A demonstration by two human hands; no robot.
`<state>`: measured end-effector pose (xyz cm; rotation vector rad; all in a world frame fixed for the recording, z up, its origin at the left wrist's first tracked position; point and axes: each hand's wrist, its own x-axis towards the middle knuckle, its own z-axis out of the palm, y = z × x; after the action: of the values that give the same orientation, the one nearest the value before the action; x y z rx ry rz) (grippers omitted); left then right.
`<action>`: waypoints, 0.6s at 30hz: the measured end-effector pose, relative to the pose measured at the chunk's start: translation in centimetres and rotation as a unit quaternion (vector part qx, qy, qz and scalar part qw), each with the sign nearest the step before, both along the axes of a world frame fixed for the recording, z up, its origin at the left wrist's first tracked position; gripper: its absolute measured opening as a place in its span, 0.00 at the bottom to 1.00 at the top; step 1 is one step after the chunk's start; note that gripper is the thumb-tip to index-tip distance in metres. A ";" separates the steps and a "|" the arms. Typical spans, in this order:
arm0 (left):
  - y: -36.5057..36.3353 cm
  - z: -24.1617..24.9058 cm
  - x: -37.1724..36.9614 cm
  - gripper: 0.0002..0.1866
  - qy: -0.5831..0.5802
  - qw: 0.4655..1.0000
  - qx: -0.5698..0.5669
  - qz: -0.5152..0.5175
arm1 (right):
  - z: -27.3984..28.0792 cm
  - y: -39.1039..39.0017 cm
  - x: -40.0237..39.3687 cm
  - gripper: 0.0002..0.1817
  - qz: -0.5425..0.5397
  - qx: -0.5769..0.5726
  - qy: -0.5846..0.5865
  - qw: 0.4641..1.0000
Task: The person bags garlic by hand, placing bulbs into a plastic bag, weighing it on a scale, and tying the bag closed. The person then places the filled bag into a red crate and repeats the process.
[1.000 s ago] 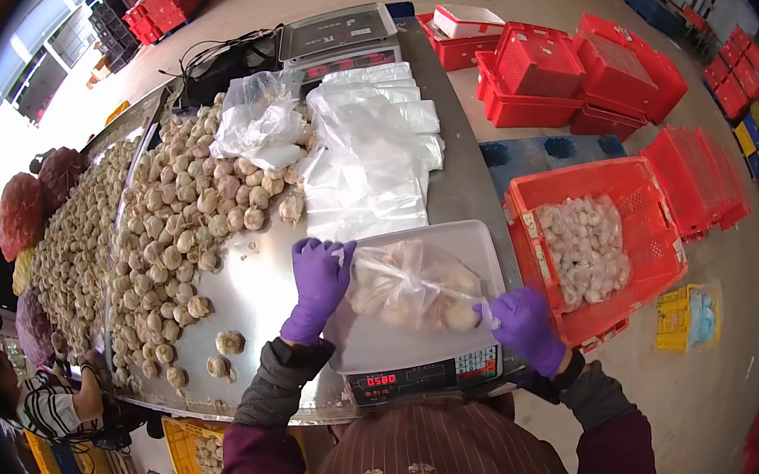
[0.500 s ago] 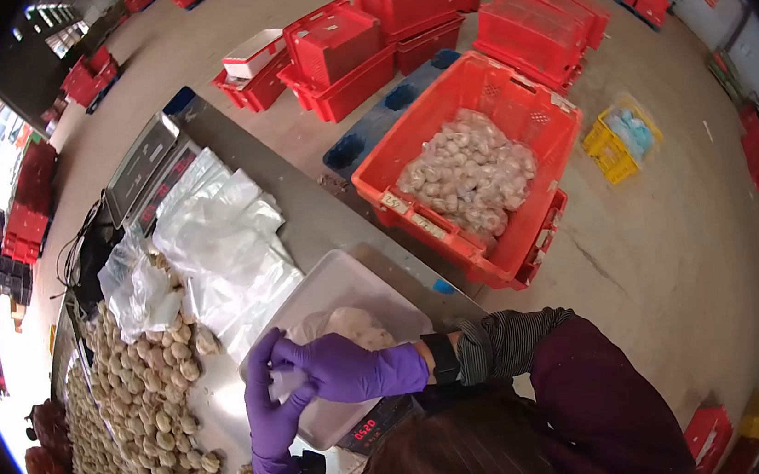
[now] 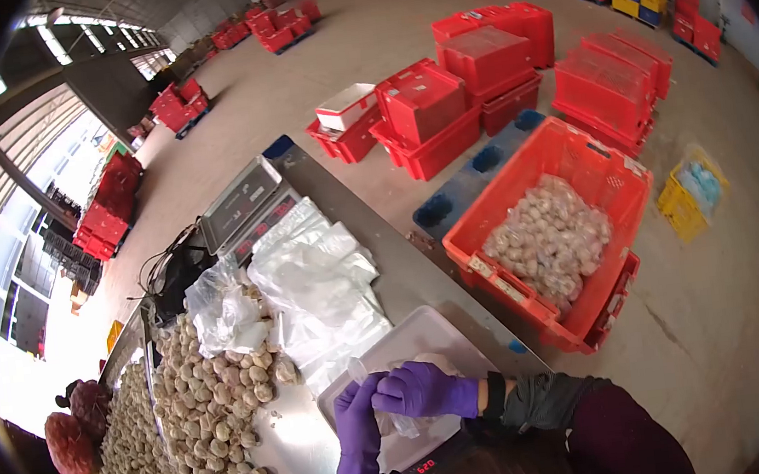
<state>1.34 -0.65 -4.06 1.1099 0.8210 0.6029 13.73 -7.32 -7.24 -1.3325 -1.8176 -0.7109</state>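
Note:
My left hand (image 3: 358, 429), in a purple glove, pinches the top of a clear plastic bag (image 3: 405, 422). Close against it, my purple-gloved right hand (image 3: 421, 390) is closed on the same bag, and a twisted end of film sticks up between the two. Most of the bag's body is hidden behind my hands. Beneath them a pale tray (image 3: 460, 341) rests on a scale (image 3: 433, 461) with a red lit display. To the left, loose garlic bulbs (image 3: 216, 402) lie heaped on the metal table (image 3: 359, 216).
Flat clear bags (image 3: 314, 276) lie beyond the tray, with a crumpled bag (image 3: 223, 309) beside them. A second scale (image 3: 242, 201) stands at the far table end. Right of the table, a red crate (image 3: 564, 148) holds bagged garlic (image 3: 551, 242). Red bins (image 3: 426, 107) stand behind.
My view has tilted up, so the scene sits lower and further right. My hands have drawn together at the bag's neck, and its twisted end now shows above them.

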 end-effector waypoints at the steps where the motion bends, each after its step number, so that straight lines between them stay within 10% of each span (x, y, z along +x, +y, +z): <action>1: -0.2 -0.1 -0.2 0.10 0.001 1.000 0.006 0.002 | 0.1 -0.3 0.2 0.08 0.014 0.006 -0.009 1.000; 5: 2.4 -4.0 -1.6 0.06 0.161 0.904 0.389 0.078 | -0.6 -4.2 0.3 0.14 0.016 -0.104 0.053 0.993; 9: 5.3 -5.5 -5.4 0.06 0.186 0.820 0.541 0.009 | -2.7 -7.2 -2.7 0.16 -0.052 -0.137 0.137 0.980; 13: -0.2 5.5 -4.4 0.02 -0.026 0.786 0.599 -0.148 | -2.1 -3.0 -6.5 0.17 -0.142 -0.104 0.125 0.976; 15: 0.0 6.3 -5.5 0.03 -0.046 0.862 0.485 -0.142 | -1.0 -3.2 -6.9 0.08 -0.106 -0.117 0.311 0.937; 17: 3.1 6.2 -5.9 0.26 -0.086 0.910 0.375 -0.151 | -1.7 -4.6 -6.2 0.06 -0.174 -0.088 0.278 0.941; 18: 3.6 4.8 -5.7 0.35 -0.114 0.931 0.296 -0.182 | -0.8 -4.3 -5.6 0.07 -0.020 -0.179 0.611 0.771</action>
<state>-4.35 2.95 0.77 1.6578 0.2078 0.6657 8.14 -11.66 -8.04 -1.4993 -0.8148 0.5131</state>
